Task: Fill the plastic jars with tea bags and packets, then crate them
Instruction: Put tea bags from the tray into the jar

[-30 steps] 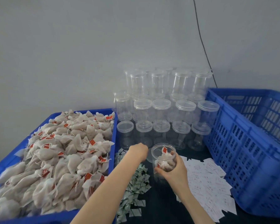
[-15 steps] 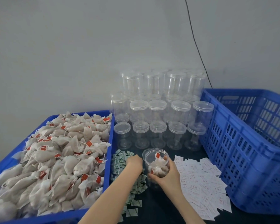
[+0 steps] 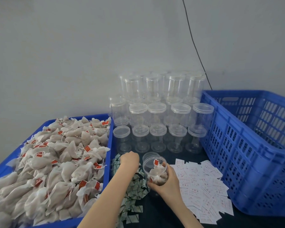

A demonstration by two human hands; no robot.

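My right hand (image 3: 167, 184) grips an open clear plastic jar (image 3: 155, 168) holding a few tea bags with red tags. My left hand (image 3: 129, 161) rests fingers-down on a pile of small green-and-white packets (image 3: 133, 193) just left of the jar; whether it holds a packet is hidden. A blue tray (image 3: 109, 145) on the left is heaped with tea bags (image 3: 56, 162). Lidded empty jars (image 3: 156, 134) stand stacked behind. A deep blue crate (image 3: 247, 150) sits on the right.
White paper slips (image 3: 202, 185) with red print are spread on the dark tabletop between the jar and the crate. A black cable (image 3: 196, 46) runs down the grey wall behind the jar stack.
My left hand has come down from beside the jar onto the green packet pile. The jar in my right hand has stayed near the same spot while the view shifted.
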